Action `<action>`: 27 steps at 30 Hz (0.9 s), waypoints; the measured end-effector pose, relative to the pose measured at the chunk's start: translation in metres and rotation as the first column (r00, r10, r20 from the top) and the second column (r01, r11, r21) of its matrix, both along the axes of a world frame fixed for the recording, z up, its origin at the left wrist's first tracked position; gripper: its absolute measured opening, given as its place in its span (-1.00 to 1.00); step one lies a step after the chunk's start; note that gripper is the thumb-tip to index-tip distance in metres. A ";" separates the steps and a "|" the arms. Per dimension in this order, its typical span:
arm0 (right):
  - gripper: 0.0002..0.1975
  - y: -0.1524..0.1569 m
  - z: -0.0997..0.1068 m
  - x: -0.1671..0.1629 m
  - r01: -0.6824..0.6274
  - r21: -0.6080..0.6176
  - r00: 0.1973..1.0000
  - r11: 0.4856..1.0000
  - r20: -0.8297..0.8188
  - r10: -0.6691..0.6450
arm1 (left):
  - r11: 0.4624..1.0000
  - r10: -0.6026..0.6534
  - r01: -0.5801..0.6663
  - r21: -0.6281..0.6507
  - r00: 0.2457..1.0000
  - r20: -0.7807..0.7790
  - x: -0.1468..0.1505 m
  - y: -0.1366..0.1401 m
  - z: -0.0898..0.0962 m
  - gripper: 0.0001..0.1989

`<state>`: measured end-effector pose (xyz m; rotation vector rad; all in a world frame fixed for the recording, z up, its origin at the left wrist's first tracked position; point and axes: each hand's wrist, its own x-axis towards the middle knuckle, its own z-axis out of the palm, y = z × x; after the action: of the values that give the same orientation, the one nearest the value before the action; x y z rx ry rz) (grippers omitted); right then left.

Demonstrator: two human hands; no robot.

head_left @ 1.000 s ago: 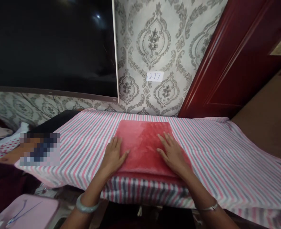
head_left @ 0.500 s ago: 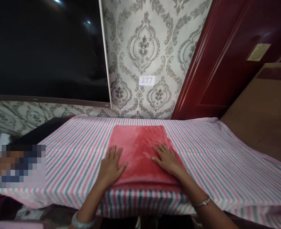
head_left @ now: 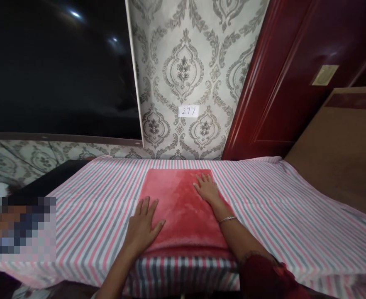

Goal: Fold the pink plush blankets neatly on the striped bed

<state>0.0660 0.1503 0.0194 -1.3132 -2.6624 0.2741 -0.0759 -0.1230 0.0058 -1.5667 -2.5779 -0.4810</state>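
Note:
A red plush cloth (head_left: 176, 211), folded into a flat rectangle, lies on the striped tablecloth (head_left: 96, 216) near the table's front edge. Along its near side a fold shows as a darker band. My left hand (head_left: 142, 224) rests on the cloth's left edge with fingers spread. Flat on its far right part lies my right hand (head_left: 207, 189), fingers apart, a thin bracelet at the wrist. Neither hand grasps anything. The cloth's pile looks lighter on the left and deeper red on the right.
Behind the table is a patterned wall with a paper label (head_left: 188, 111) reading 277. A large dark television (head_left: 58, 74) hangs at left. At right stand a dark red door (head_left: 282, 83) and a cardboard box (head_left: 341, 153). A pixelated patch covers the left table end.
My right hand has slid away from me, toward the far right corner of the red cloth. My left hand stays at the left edge. The view has tilted up slightly.

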 end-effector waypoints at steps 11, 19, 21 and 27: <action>-0.38 0.007 0.000 0.005 -0.036 -0.057 0.998 0.998 -0.050 0.033 | 0.994 -0.033 0.039 0.102 0.998 -0.055 -0.007 -0.001 -0.012 -0.38; -0.41 0.002 -0.036 0.082 -0.256 -0.033 0.929 0.966 -0.283 0.237 | 0.946 -0.207 0.230 0.229 0.971 -0.119 -0.029 -0.024 -0.027 -0.45; -0.43 -0.015 -0.049 0.118 -0.277 -0.001 0.891 0.961 -0.375 0.256 | 0.923 -0.255 0.287 0.257 0.955 -0.150 -0.031 -0.040 -0.029 -0.46; -0.41 -0.081 -0.070 0.205 -0.305 0.093 0.820 0.948 -0.480 0.311 | 0.913 -0.320 0.356 0.202 0.928 -0.189 -0.028 -0.087 -0.031 -0.26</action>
<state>0.2709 0.0697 -0.0510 -0.6717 -2.4034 0.5495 -0.1035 -0.2099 -0.0254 -1.8859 -2.0562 -0.6372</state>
